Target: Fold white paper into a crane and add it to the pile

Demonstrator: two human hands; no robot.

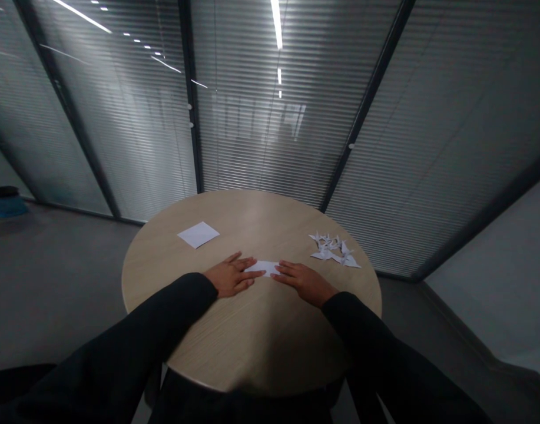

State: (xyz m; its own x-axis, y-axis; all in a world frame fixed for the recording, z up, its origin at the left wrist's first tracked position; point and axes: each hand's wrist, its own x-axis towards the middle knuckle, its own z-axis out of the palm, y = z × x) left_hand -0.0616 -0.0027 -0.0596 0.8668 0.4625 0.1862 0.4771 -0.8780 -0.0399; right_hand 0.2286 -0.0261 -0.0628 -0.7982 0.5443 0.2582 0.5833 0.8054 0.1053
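A small folded sheet of white paper (pixel 267 268) lies flat on the round wooden table between my two hands. My left hand (pixel 232 275) rests palm down with its fingers spread, their tips over the paper's left end. From the other side, my right hand (pixel 304 281) lies with fingers stretched out over the paper's right end. Neither hand grips it; the fingers press it from above and hide both ends.
On the table (pixel 252 206), a stack or sheet of white square paper (pixel 198 234) lies at the left. Several folded paper cranes (pixel 334 248) are heaped near the right edge. Glass partitions with blinds (pixel 270 147) stand close behind. A bin with a blue liner (pixel 7 203) is far left.
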